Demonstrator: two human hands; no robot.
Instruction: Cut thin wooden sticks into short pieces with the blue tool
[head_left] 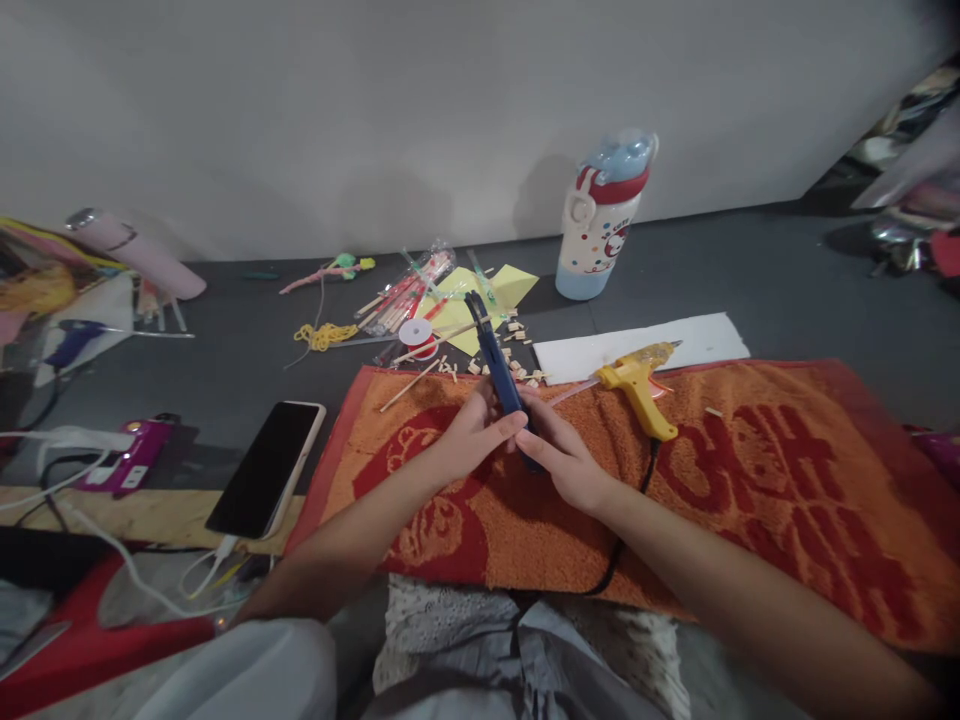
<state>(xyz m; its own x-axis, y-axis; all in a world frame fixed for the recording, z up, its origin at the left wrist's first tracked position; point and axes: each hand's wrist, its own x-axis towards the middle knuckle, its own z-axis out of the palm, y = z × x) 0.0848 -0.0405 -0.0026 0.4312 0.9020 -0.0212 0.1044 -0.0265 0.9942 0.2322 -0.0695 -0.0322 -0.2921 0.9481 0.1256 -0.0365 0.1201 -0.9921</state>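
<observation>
My left hand (487, 432) and my right hand (564, 455) are both closed around the lower part of a long dark blue hand tool (496, 362). The tool points up and away, with a split, two-pronged far end; its exact kind is unclear. A thin wooden stick (439, 342) reaches across to that end, and I cannot tell whether it is gripped there. Short cut wood pieces (517, 335) lie scattered just beyond my hands. Beneath them is an orange and red towel (555, 530).
To the right, a yellow glue gun (637, 380) rests by a white board (705, 338). A bottle (604, 220) stands behind. Yellow paper (514, 287), a thread spool (416, 335) and yellow cord (324, 336) lie at the back. A phone (268, 470) and purple power strip (131, 455) are left.
</observation>
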